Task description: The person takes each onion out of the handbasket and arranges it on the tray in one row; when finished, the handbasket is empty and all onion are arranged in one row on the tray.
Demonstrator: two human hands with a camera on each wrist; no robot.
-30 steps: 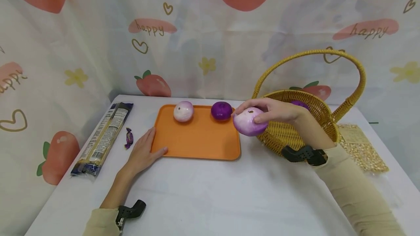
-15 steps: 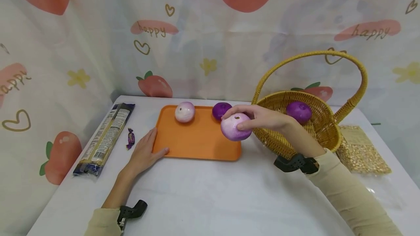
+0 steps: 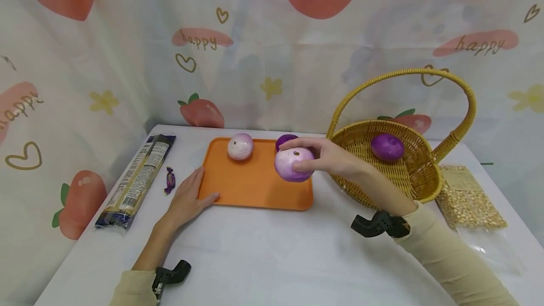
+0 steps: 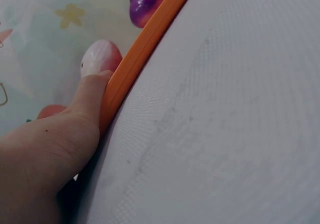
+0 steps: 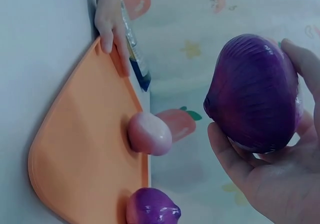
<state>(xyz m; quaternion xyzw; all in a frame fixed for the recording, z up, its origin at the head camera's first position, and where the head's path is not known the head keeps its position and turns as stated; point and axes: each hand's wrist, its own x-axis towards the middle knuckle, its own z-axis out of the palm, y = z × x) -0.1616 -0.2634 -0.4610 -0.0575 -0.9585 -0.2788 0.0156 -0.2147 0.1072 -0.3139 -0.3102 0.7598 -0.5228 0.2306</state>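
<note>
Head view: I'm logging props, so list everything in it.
Table: one, white, underneath
Curtain: one, patterned white, behind
Tray: one, orange, centre
Basket: one, golden, right
Light onion: one, purple-white, on tray
Dark onion: one, purple, on tray
Basket onion: one, purple, in basket
Held onion: one, purple-white, before dark onion
Candy: one, purple, left
Packet: one, blue-gold, far left
Grain bag: one, yellow, far right
Sleeves: two, beige, front
Wrist cameras: two, black, beyond sleeves
Left hand: one, bare, touching tray
Right hand: one, bare, around held onion
</note>
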